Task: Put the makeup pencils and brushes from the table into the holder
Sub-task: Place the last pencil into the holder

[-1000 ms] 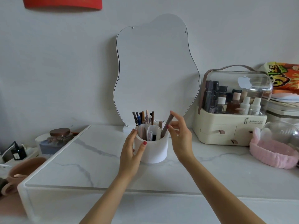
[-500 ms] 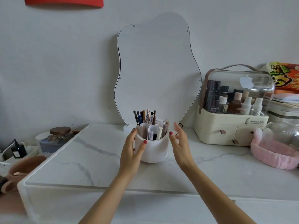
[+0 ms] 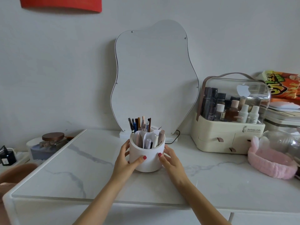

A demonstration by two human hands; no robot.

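Observation:
A round white holder (image 3: 148,161) stands on the white marble table (image 3: 84,172) in front of the mirror. Several makeup pencils and brushes (image 3: 140,125) stick up from its back compartments, and several more tubes and a taupe pencil (image 3: 161,136) stand in the front ones. My left hand (image 3: 125,161) wraps the holder's left side, thumb on its front. My right hand (image 3: 170,159) cups its right side, thumb also on the front. No pencil or brush shows on the tabletop.
A wavy mirror (image 3: 154,78) leans on the wall behind the holder. To the right stand a cream cosmetics case with a clear lid (image 3: 230,119) and a pink headband (image 3: 272,163). A glass jar (image 3: 52,140) sits at the left, off the table edge.
My right hand dropped the taupe pencil into the holder's right compartment, then came down onto the holder's right side. My left hand stayed on the left side.

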